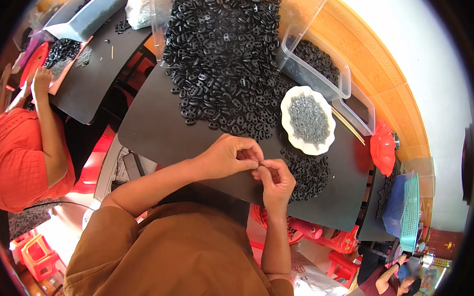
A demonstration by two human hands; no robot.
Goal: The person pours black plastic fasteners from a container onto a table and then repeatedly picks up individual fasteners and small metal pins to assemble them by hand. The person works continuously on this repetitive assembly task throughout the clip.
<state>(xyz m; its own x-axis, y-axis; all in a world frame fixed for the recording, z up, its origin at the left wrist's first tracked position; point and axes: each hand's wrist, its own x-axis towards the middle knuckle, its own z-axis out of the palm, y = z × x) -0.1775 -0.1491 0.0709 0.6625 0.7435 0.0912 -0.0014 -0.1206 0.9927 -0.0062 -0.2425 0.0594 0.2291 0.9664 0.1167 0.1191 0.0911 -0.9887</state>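
Both of my hands meet over the near edge of a dark table [144,125]. The fingertips of my left hand [230,157] and my right hand [275,185] are pinched together, with the thumbs and index fingers almost touching. Whatever lies between them is too small to make out. Beyond my hands spreads a large heap of black oval pieces with two holes [224,59]. Beside my right hand lies a patch of smaller black pieces [311,176]. Past it stands a white scalloped bowl [288,130] filled with small clear slivers [309,119].
Clear plastic bins [344,78] stand along the orange wall at the back right, near a red scalloped dish [383,148]. Thin sticks [348,125] lie by the bowl. At left, a person in red [30,154] works at another table. A second person [383,283] sits lower right.
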